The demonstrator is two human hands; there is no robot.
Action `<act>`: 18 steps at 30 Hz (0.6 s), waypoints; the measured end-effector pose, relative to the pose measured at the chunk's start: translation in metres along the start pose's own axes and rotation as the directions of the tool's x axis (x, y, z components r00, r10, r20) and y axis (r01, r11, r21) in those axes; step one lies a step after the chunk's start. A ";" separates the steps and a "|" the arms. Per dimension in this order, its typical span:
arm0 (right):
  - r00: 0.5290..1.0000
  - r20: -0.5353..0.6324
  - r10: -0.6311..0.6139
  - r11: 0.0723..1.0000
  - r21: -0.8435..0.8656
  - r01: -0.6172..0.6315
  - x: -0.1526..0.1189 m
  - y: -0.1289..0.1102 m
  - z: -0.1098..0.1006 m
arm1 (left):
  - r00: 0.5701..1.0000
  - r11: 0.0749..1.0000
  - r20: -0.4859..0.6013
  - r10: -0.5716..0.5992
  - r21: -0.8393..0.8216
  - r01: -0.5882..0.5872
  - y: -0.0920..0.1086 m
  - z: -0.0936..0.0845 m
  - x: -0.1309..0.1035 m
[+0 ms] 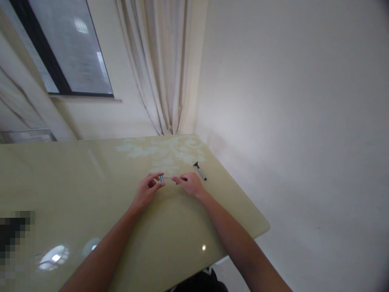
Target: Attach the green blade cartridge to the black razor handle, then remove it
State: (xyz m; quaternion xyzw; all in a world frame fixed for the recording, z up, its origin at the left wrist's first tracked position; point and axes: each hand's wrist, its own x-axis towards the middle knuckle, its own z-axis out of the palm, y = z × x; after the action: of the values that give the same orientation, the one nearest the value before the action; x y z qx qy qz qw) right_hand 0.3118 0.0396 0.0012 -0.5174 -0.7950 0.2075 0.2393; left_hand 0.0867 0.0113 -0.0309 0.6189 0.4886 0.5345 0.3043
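Note:
Between the thumb and fingers of my left hand (148, 188) is a small razor head (161, 178), striped in pale and greenish-blue tones. My right hand (190, 184) pinches a thin, light-coloured stick-like item (168, 177), whose tip points left at the razor head; whether the two touch is too small to tell. Just beyond my right hand, a razor (201, 172) with a grey handle and black head lies on the table. Both hands are over the pale green glossy table (146, 243).
The table's right edge runs close beside a white wall (288, 121). Curtains (164, 65) and a dark-framed window (73, 44) stand behind the table. A dark, pixelated shape (13, 231) is at the left. Light reflections show on the tabletop.

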 end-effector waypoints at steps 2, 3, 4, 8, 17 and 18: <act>0.999 0.032 -0.011 1.000 0.016 0.011 0.000 0.000 0.000 | 1.000 1.000 -0.003 -0.001 -0.001 0.001 0.001 0.000 0.000; 1.000 0.006 0.015 1.000 -0.006 -0.015 0.000 0.000 0.000 | 1.000 1.000 -0.001 0.000 -0.004 0.000 0.001 0.000 0.000; 0.999 -0.030 0.042 0.998 -0.034 -0.043 0.000 0.000 -0.001 | 1.000 1.000 0.000 0.001 -0.008 -0.001 0.001 0.000 0.000; 0.999 0.027 -0.036 0.999 -0.019 0.037 0.001 0.001 -0.003 | 1.000 1.000 -0.009 0.005 -0.022 -0.005 0.002 0.001 0.000; 0.996 0.068 -0.049 0.999 0.020 0.048 0.003 0.002 0.000 | 1.000 1.000 -0.019 -0.003 -0.019 0.002 -0.001 0.002 0.001; 0.998 0.049 -0.026 1.000 0.007 0.026 0.003 0.002 -0.001 | 1.000 1.000 -0.018 -0.005 -0.017 0.004 -0.001 0.002 0.001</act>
State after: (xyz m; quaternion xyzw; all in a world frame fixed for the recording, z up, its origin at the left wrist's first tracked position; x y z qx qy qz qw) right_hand 0.3128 0.0429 0.0008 -0.5009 -0.8066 0.2196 0.2241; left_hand 0.0881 0.0129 -0.0316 0.6103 0.4881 0.5435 0.3064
